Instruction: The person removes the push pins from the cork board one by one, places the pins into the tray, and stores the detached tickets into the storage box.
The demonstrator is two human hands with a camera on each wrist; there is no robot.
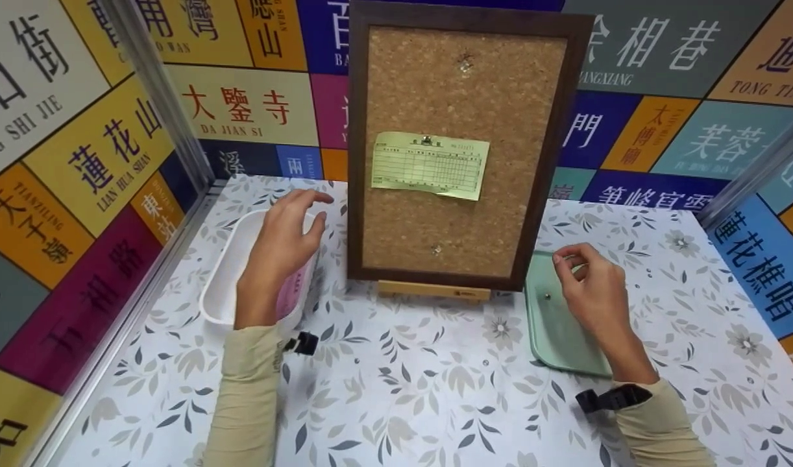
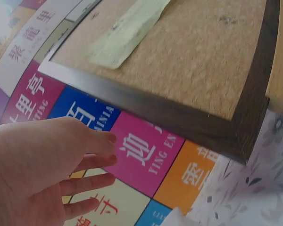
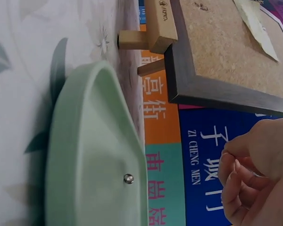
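My left hand (image 1: pixel 283 240) hangs over the white container (image 1: pixel 224 279), fingers spread and relaxed, with nothing in them; it also shows in the left wrist view. My right hand (image 1: pixel 594 288) is raised above the green tray (image 1: pixel 539 337), thumb and fingertips pinched together. A small metallic glint shows among its fingers, mostly hidden. In the tray lies a small round-headed silver pin (image 3: pixel 128 179). Between my hands stands a cork board (image 1: pixel 422 227) in a dark wooden frame. A pale green printed slip (image 1: pixel 429 165) is pinned near its top edge, its lower edge slightly wavy.
A small wooden easel (image 1: pixel 429 292) supports the board from below. Shiny spots mark the cork above and below the slip. Inside the white container a pink printed item (image 1: pixel 291 292) is partly visible. Patterned cloth covers the table; sign-printed walls stand behind and beside it.
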